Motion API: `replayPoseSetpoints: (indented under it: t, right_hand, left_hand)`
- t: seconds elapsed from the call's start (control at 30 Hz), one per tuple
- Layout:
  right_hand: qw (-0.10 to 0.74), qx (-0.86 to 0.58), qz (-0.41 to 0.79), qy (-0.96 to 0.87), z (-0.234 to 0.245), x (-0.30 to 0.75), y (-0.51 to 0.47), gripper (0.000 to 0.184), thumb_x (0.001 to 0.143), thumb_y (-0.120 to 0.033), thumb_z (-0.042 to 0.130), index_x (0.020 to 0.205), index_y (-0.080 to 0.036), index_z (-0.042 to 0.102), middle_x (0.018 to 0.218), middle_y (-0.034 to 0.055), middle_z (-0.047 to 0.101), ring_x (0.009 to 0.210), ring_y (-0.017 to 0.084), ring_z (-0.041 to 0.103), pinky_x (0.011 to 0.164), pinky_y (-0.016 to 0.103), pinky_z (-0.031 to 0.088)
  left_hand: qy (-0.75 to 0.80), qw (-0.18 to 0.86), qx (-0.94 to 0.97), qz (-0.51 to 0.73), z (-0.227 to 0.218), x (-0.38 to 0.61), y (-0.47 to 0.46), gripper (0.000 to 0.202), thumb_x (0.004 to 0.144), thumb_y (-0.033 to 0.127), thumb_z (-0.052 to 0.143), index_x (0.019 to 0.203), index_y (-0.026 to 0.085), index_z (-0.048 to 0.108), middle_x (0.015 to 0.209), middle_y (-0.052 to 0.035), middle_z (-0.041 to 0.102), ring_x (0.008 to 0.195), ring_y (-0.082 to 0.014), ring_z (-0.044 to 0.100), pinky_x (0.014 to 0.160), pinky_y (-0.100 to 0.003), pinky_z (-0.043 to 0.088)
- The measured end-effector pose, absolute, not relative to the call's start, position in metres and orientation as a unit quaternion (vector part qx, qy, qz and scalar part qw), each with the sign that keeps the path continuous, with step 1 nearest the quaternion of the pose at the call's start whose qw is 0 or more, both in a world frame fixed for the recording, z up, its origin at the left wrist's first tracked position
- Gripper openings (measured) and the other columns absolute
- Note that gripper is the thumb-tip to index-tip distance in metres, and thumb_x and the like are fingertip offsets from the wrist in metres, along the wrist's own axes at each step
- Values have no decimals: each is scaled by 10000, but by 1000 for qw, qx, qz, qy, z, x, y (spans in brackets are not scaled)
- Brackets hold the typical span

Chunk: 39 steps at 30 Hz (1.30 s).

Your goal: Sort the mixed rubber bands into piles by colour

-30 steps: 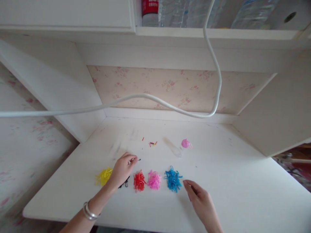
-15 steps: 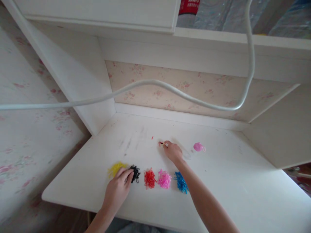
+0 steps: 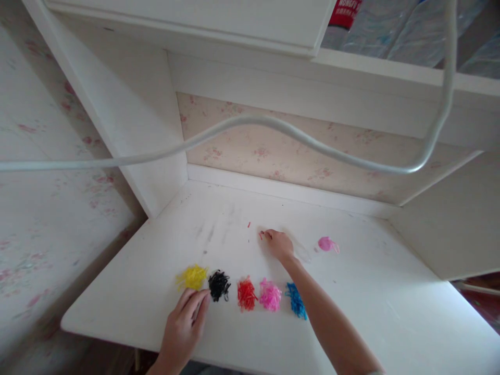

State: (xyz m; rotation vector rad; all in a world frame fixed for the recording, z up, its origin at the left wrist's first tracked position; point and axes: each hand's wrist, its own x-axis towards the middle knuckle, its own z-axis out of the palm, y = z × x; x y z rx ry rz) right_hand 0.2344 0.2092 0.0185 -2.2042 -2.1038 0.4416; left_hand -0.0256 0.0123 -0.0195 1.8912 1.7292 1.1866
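Observation:
Five small heaps of tiny rubber bands lie in a row on the white desk (image 3: 390, 312): yellow (image 3: 191, 276), black (image 3: 219, 285), red (image 3: 246, 294), pink (image 3: 270, 295) and blue (image 3: 296, 300). My left hand (image 3: 183, 328) rests on the desk just in front of the yellow and black heaps, fingers stretched out and together, holding nothing I can see. My right hand (image 3: 278, 244) reaches over the blue heap to a few loose red bands (image 3: 261, 234) farther back, fingertips pinched at them.
A pink cap (image 3: 326, 244) lies beside a clear plastic piece right of my right hand. One loose red band (image 3: 249, 225) lies farther back. A white cable (image 3: 273, 127) hangs across the view. Bottles stand on the shelf (image 3: 371, 26) above. Desk side panels stand left and right.
My left hand carried a black band to the black heap, then drew back to the front edge. My right hand reached forward from beside the blue heap to the loose bands.

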Motion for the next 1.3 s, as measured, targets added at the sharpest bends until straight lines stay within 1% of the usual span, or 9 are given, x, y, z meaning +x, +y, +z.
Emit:
replayPoseSetpoints:
  t: [0.2,0.4,0.63,0.7,0.8,0.93,1.0,1.2,1.3]
  right_hand:
    - [71,-710,160,-682,19,245,213,384,915,-392,331,1049,-263,666,1031,62,673,932,194,609,759,263,403]
    - [115,-700,188,-679,15,252,211,381,913,-364,324,1018,-279,680,992,9,687,890,143,615,737,213,390]
    - [163,-706,186,-664,20,256,200,403,888,-402,352,987,-216,695,883,50,697,793,162,615,652,225,384]
    - [179,-701,187,-665,26,252,190,417,888,-419,345,981,-211,694,808,40,694,720,153,609,607,220,373]
    - [202,-682,195,-676,38,236,161,416,889,-454,348,986,-232,686,742,7,683,642,131,594,568,206,362]
    - [247,-598,214,-732,51,194,109,390,917,-444,336,978,-261,675,754,-15,687,647,106,606,593,180,372]
    - [235,-563,195,-768,52,172,87,377,932,-410,322,949,-272,673,761,-15,692,653,102,614,597,173,368]
    - [108,-539,126,-826,47,139,70,310,902,-398,408,752,-276,651,685,-30,688,603,117,612,517,183,306]
    - [124,-557,128,-811,55,149,70,352,921,-386,364,748,-273,650,684,-27,687,594,111,606,525,180,306]
  left_hand:
    - [608,168,659,409,-15,-26,15,215,879,278,462,990,195,626,857,-46,616,788,-135,615,655,-200,513]
    - [612,178,652,411,-18,-25,15,206,872,285,483,996,186,615,819,-32,593,653,-99,579,561,-184,479]
    - [607,170,658,412,-16,-25,14,197,873,266,476,986,187,617,845,-42,600,725,-114,592,607,-186,486]
    - [609,167,657,412,-14,-25,12,193,871,262,478,974,184,622,846,-44,602,717,-115,588,625,-195,488]
    - [616,163,644,423,-12,-25,11,188,867,262,485,965,180,622,826,-40,596,630,-99,550,591,-202,475]
    - [626,167,612,454,-13,-24,11,181,857,271,501,946,171,623,772,-21,571,545,-79,487,521,-197,444]
    - [627,172,601,465,-12,-24,12,177,854,277,505,931,171,624,764,-17,565,547,-81,488,507,-194,438]
    - [630,173,603,458,-11,-27,9,176,853,289,502,910,174,623,767,-18,566,568,-88,502,542,-206,451]
    - [630,184,599,458,-15,-27,8,177,855,294,505,920,174,617,766,-15,557,560,-82,490,514,-196,437]
